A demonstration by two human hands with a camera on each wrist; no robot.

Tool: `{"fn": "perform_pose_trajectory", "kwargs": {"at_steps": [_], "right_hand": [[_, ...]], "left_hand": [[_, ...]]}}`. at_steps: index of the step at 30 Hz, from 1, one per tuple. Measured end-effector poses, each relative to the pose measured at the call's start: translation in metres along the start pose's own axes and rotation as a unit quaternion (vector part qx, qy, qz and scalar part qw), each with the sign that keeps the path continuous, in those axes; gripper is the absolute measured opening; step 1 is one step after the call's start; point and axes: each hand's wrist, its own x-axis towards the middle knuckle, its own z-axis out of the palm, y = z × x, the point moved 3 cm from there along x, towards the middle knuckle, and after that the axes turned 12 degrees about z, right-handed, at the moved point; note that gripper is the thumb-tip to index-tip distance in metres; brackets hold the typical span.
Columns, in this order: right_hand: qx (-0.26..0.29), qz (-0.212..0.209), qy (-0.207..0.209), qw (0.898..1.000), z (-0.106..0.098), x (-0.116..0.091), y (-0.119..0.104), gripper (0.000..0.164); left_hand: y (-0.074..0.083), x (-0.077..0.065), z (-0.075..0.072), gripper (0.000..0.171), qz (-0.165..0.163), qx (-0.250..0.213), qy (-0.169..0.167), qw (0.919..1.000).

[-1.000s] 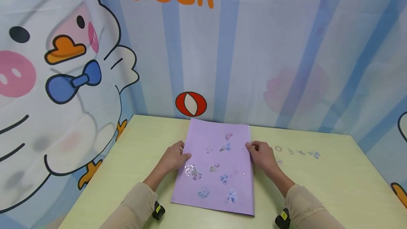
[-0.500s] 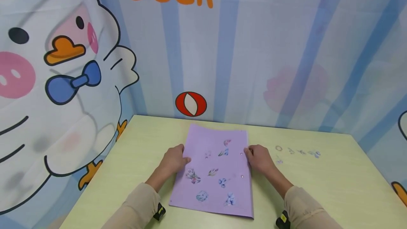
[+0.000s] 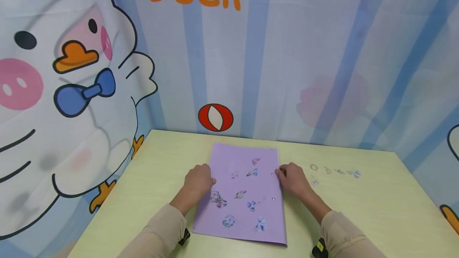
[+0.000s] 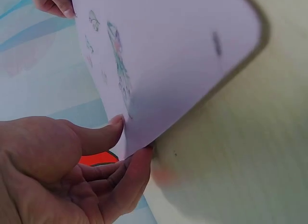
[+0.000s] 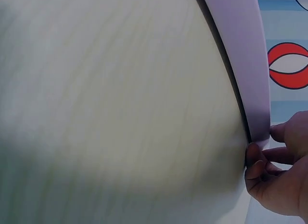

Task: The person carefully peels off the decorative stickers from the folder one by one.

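A purple folder [image 3: 240, 210] with several flower stickers on its cover lies in front of me, close over the table. Its left edge is pinched by my left hand [image 3: 198, 180]; in the left wrist view the thumb [image 4: 103, 137] is on the cover and the other fingers are curled beneath. On the opposite side, my right hand [image 3: 293, 178] grips the spine edge, where two small round studs show. The right wrist view has thumb and fingers [image 5: 257, 173] pinching the end of the purple spine [image 5: 248, 70]. The folder's underside is hidden in the head view.
Several small loose stickers [image 3: 340, 171] lie on the pale yellow table [image 3: 376, 210], to the right of my right hand. Behind the table's back edge hangs a blue-striped cloth [image 3: 279, 71] printed with a large duck [image 3: 82, 90] and a red ball.
Both hands have brought the folder down and slightly toward me; its far edge sits lower now. My left hand has turned a little, with less of its thumb showing.
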Motion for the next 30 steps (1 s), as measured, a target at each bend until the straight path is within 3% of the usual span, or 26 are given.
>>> {"fn": "perform_pose_trajectory", "kwargs": {"at_steps": [12, 16, 19, 22, 26, 30], "right_hand": [[-0.011, -0.013, -0.010, 1.000, -0.011, 0.004, -0.005, 0.034], [-0.021, -0.049, -0.006, 0.999, -0.022, 0.006, -0.011, 0.034], [-0.017, -0.071, -0.006, 0.997, -0.028, 0.011, -0.018, 0.035], [-0.013, -0.088, -0.005, 0.996, -0.029, 0.018, -0.025, 0.038], [-0.004, -0.105, -0.008, 0.994, -0.024, 0.028, -0.036, 0.040], [0.001, -0.130, -0.021, 0.991, -0.013, 0.037, -0.047, 0.039]], "left_hand": [[0.011, 0.010, -0.011, 0.042, -0.009, 0.079, -0.042, 0.9959], [0.025, 0.021, -0.010, 0.059, 0.058, 0.066, -0.022, 0.9959], [0.035, 0.031, -0.003, 0.072, 0.133, 0.054, -0.010, 0.9897], [0.041, 0.042, 0.006, 0.084, 0.182, 0.048, -0.010, 0.9821], [0.046, 0.052, 0.018, 0.095, 0.216, 0.054, -0.021, 0.9746], [0.047, 0.060, 0.029, 0.100, 0.219, 0.076, -0.047, 0.9717]]}}
